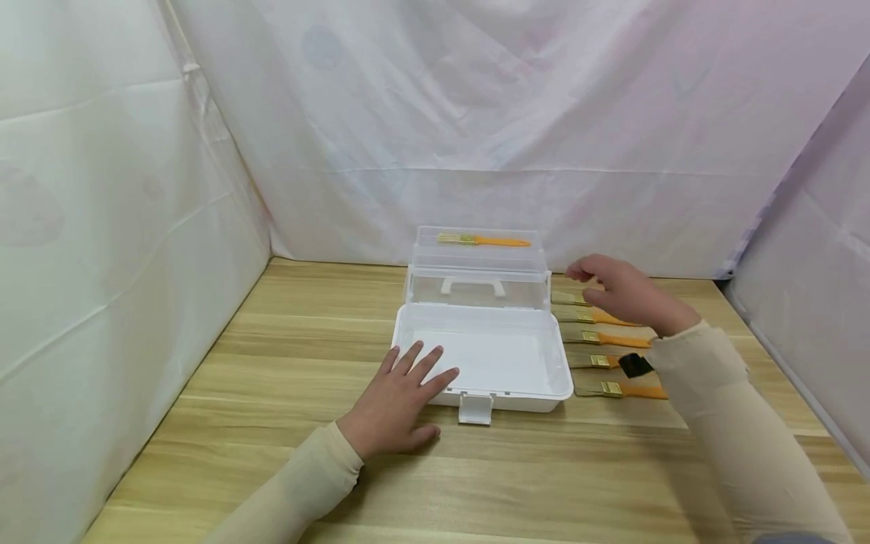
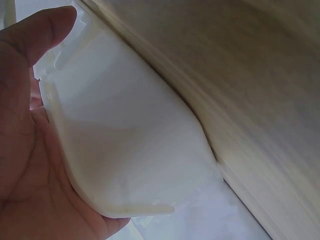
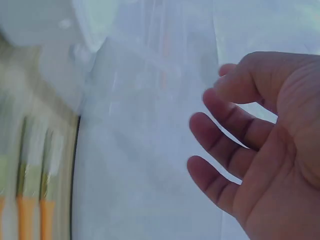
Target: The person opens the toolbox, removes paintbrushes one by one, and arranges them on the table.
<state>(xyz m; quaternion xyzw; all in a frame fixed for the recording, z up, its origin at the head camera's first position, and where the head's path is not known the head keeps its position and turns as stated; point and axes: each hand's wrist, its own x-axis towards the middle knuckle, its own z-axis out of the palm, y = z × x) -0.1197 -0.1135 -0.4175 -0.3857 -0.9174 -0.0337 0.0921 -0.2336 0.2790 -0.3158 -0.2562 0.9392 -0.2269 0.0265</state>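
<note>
A white plastic storage box (image 1: 489, 363) stands with its lid raised, a latch (image 1: 475, 409) hanging at its front. My left hand (image 1: 401, 400) lies spread over the box's front left corner. In the left wrist view, the palm rests along the white box wall (image 2: 130, 130) with the thumb near the latch. One paintbrush (image 1: 503, 242) with an orange handle lies in the clear upper tray (image 1: 424, 253) at the back. Right of the box, my right hand (image 1: 621, 291) hovers over the row of brushes, its fingers loosely bent and holding nothing.
Several orange-handled paintbrushes (image 1: 635, 342) lie in a row beside the box, bristles toward it. The raised clear lid has a white handle (image 1: 473, 282). White cloth (image 1: 476, 136) hangs behind the wooden table (image 1: 292, 325) and along both sides.
</note>
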